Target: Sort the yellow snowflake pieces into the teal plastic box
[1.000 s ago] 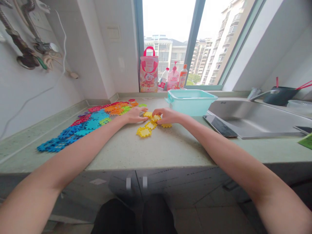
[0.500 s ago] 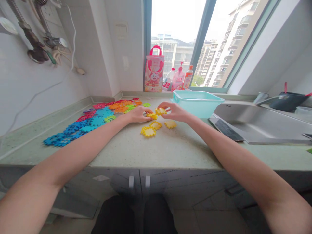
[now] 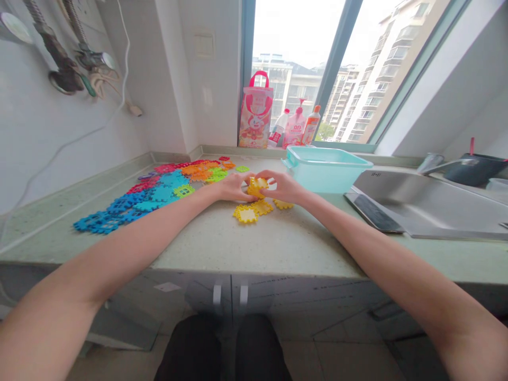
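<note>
Yellow toothed building tiles [image 3: 257, 186] are pinched between my two hands, just above the counter. My left hand [image 3: 237, 188] grips them from the left, thumb underneath. From the right, my right hand [image 3: 282, 186] holds a tile tilted up against the other one. Whether the two are locked together I cannot tell. Below my hands several loose yellow tiles [image 3: 246, 215] lie on the counter, one partly under my right hand. Left of my left hand spreads a pile of similar tiles in blue [image 3: 115, 209], light blue [image 3: 169, 188], orange [image 3: 197, 170], red and green.
A turquoise plastic tub [image 3: 327, 172] stands behind my right hand. A phone [image 3: 371, 212] lies by the steel sink [image 3: 428, 211] at the right. On the window sill are a pink bag [image 3: 256, 119] and several bottles [image 3: 295, 128]. The counter's front edge [image 3: 234, 271] runs before me.
My hands have come together, bringing the two separate yellow tiles into contact. The tile in my right hand now tilts upright. The view has shifted slightly.
</note>
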The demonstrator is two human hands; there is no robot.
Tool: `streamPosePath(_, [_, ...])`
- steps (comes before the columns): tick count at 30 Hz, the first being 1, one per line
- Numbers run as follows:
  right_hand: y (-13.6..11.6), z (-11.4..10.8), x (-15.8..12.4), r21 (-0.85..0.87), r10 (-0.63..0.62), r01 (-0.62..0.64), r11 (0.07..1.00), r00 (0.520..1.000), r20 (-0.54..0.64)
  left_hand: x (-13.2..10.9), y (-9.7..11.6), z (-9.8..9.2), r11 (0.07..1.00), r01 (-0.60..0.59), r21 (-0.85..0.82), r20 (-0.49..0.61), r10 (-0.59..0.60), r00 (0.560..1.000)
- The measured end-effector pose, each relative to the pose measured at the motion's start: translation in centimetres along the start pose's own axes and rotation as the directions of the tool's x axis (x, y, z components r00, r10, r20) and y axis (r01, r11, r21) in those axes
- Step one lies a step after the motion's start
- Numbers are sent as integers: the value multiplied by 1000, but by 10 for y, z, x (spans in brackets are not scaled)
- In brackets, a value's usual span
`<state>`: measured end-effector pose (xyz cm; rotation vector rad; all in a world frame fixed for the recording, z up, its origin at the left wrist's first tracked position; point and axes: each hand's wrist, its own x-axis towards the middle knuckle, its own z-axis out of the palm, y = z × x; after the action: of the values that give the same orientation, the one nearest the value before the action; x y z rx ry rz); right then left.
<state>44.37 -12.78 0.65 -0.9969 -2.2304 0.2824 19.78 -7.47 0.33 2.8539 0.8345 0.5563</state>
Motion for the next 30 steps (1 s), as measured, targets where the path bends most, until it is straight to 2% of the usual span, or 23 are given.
streamPosePath(3, [2,1,-1,-10,-10,10,1000,1000,20,-2,-1,-7,999,-18,-30,5,18,1000])
streamPosePath(7, [5,2,-1,-40,-12,14,999,999,53,-7,-9,-14,998,-34,50,27,33,999])
streamPosePath(11, [2,1,-1,-55,8,-3,999,995,98,-7,-14,-13,994,-44,96,49,39,998])
streamPosePath(16, [0,0,-2,-73,34,-24,997,988,150,-5,-11,-10,992,-52,114,48,47,998])
streamPosePath(23, [7,1,0,-118,107,-89,989,983,152,-6,-9,-9,995,-61,84,53,57,997])
streamPosePath(30, [5,-2,1,-116,136,-121,986,981,139,-7,-7,-11,990,-35,138,76,25,997])
